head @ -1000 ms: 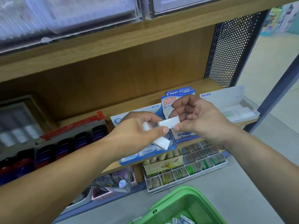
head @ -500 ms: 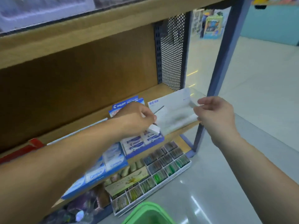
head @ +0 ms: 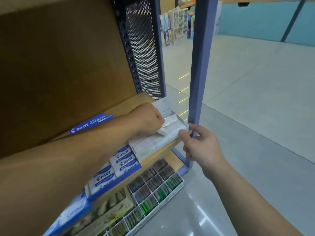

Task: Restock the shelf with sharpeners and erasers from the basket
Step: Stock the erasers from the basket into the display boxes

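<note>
A white display box [head: 166, 106] of white erasers sits at the right end of the wooden shelf [head: 122, 104]. My left hand [head: 146, 118] is over this box, fingers closed on a white eraser [head: 162, 131] that touches the row of erasers inside. My right hand [head: 202, 147] pinches the box's front right corner between thumb and fingers. The basket is out of view.
A blue Pilot foam eraser box [head: 124, 160] and a Campus eraser box [head: 75, 212] stand left of the white box. A tray of coloured items [head: 153, 188] lies on the lower shelf. A blue upright post [head: 199, 65] stands just right of the box; beyond it is shop floor.
The view has swung right. My left hand has carried its eraser from the Pilot box over to the white box. My right hand has dropped to the box's front corner and gripped it.
</note>
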Demonstrator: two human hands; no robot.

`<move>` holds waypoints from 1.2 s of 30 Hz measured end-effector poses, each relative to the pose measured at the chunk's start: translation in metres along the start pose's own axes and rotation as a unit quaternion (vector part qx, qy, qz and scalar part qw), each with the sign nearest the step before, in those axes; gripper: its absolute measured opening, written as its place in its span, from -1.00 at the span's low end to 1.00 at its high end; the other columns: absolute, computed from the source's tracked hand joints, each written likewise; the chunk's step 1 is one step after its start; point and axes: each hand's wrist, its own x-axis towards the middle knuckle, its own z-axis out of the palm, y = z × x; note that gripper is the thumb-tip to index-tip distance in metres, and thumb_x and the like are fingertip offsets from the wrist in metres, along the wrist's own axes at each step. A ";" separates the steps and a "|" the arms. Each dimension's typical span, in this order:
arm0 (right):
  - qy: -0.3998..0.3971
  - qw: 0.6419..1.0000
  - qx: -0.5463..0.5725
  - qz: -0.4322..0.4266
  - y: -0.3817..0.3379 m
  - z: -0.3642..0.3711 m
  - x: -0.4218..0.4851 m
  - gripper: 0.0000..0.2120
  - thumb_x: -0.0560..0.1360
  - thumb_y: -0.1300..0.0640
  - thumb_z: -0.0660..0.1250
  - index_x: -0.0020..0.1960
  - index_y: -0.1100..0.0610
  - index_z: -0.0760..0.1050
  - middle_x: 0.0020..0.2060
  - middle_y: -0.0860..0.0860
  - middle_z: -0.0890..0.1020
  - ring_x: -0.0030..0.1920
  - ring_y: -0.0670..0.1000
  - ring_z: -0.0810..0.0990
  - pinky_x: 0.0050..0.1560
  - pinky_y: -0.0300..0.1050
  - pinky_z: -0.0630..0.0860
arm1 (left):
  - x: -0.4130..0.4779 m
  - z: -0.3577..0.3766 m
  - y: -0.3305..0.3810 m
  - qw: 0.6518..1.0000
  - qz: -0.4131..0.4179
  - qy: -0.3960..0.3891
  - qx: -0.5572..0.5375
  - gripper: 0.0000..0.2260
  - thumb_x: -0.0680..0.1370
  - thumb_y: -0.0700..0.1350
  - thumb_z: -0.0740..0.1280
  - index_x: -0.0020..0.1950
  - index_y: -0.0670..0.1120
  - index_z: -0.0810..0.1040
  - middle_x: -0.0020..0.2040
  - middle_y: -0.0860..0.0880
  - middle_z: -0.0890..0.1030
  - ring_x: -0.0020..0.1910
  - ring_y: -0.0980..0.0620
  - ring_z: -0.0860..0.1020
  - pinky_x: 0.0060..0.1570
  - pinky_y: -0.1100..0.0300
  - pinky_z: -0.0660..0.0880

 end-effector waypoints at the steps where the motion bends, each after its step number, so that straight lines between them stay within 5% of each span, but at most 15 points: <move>1: 0.001 1.000 0.006 -0.004 0.000 0.000 0.000 -0.82 0.56 0.07 0.43 -0.10 -0.20 0.52 -0.41 -0.01 0.57 -0.45 -0.04 0.49 -0.37 -0.11 0.51 | 0.002 0.003 0.001 1.000 -0.003 -0.001 -0.006 -0.78 0.63 0.01 0.35 0.02 -0.07 0.73 -0.17 0.07 0.67 -0.14 0.12 0.60 -0.25 0.29 0.47; 7: 0.005 1.000 0.010 -0.009 0.002 -0.001 0.003 -0.84 0.54 0.06 0.44 -0.11 -0.20 0.55 -0.43 -0.09 0.57 -0.42 -0.06 0.52 -0.31 -0.11 0.54 | 0.011 0.007 0.005 0.999 -0.046 -0.005 -0.027 -0.79 0.59 -0.09 0.36 0.04 -0.18 0.73 -0.41 -0.01 0.64 -0.39 0.06 0.56 -0.31 0.27 0.48; 11: 0.010 1.000 0.008 -0.008 0.001 0.003 0.005 -0.87 0.55 0.08 0.42 -0.08 -0.16 0.56 -0.39 -0.03 0.58 -0.48 -0.14 0.51 -0.33 -0.14 0.51 | 0.013 0.003 0.012 0.998 -0.049 -0.037 0.031 -0.81 0.61 -0.12 0.31 0.14 -0.08 0.69 -0.06 -0.06 0.69 -0.19 0.00 0.64 -0.20 0.24 0.61; 15: 0.015 1.000 -0.002 -0.020 0.002 0.004 0.006 -0.78 0.55 0.08 0.43 -0.13 -0.24 0.53 -0.41 -0.06 0.58 -0.40 -0.07 0.52 -0.26 -0.09 0.53 | 0.006 0.008 0.005 0.998 0.004 -0.019 0.064 -0.86 0.63 -0.06 0.28 0.00 0.01 0.64 -0.15 -0.03 0.68 -0.03 -0.07 0.64 0.07 0.10 0.60; 19: 0.018 1.000 0.002 -0.014 0.005 0.004 0.006 -0.77 0.56 0.07 0.42 -0.15 -0.26 0.53 -0.44 -0.04 0.56 -0.43 -0.05 0.49 -0.30 -0.10 0.52 | 0.004 0.014 -0.005 0.999 0.022 0.038 -0.001 -0.80 0.57 -0.01 0.38 0.18 0.11 0.66 0.10 0.11 0.62 0.13 0.08 0.57 0.29 0.11 0.52; 22: 0.020 1.000 -0.001 -0.007 0.006 0.005 0.008 -0.86 0.55 0.05 0.43 0.07 -0.15 0.60 -0.35 0.01 0.59 -0.34 -0.01 0.54 -0.23 -0.07 0.55 | 0.002 0.015 -0.006 0.996 0.020 0.017 -0.080 -0.71 0.60 -0.03 0.41 0.31 0.01 0.65 0.19 0.08 0.64 0.07 0.08 0.63 0.00 0.26 0.59; 24: 0.024 1.000 -0.016 -0.008 0.007 0.005 0.009 -0.71 0.55 0.04 0.44 0.26 -0.08 0.56 -0.27 0.08 0.60 -0.28 0.00 0.56 -0.16 -0.07 0.58 | -0.002 0.014 -0.009 0.988 0.021 -0.013 -0.152 -0.75 0.61 -0.03 0.42 0.27 -0.01 0.67 0.16 0.07 0.64 0.00 0.12 0.63 -0.22 0.39 0.59; 28: 0.082 0.994 -0.036 -0.065 -0.004 0.006 0.005 -0.86 0.55 0.03 0.42 0.10 -0.02 0.59 -0.33 0.11 0.63 -0.36 -0.01 0.57 -0.23 -0.13 0.51 | -0.016 0.010 -0.015 0.983 0.051 0.045 -0.170 -0.84 0.58 0.10 0.43 0.01 0.03 0.70 0.02 0.09 0.68 -0.03 0.15 0.63 -0.20 0.34 0.54; 32: -0.033 0.999 0.003 -0.015 -0.029 0.012 -0.004 -0.90 0.59 0.05 0.35 0.03 0.04 0.61 -0.31 0.11 0.70 -0.45 0.05 0.56 -0.47 -0.07 0.45 | -0.040 0.001 -0.016 0.969 0.050 0.030 -0.240 -0.82 0.61 0.05 0.41 0.02 -0.04 0.66 -0.42 0.09 0.60 -0.53 0.19 0.47 -0.51 0.32 0.37; 36: -0.082 0.994 0.067 0.026 -0.032 0.022 -0.007 -0.83 0.62 0.28 0.27 0.16 0.18 0.58 -0.24 0.13 0.72 -0.40 0.08 0.61 -0.48 -0.11 0.51 | -0.059 -0.009 -0.020 0.957 0.055 -0.025 -0.285 -0.90 0.64 -0.13 0.38 0.14 -0.03 0.64 -0.23 -0.13 0.71 -0.47 0.13 0.51 -0.43 0.25 0.42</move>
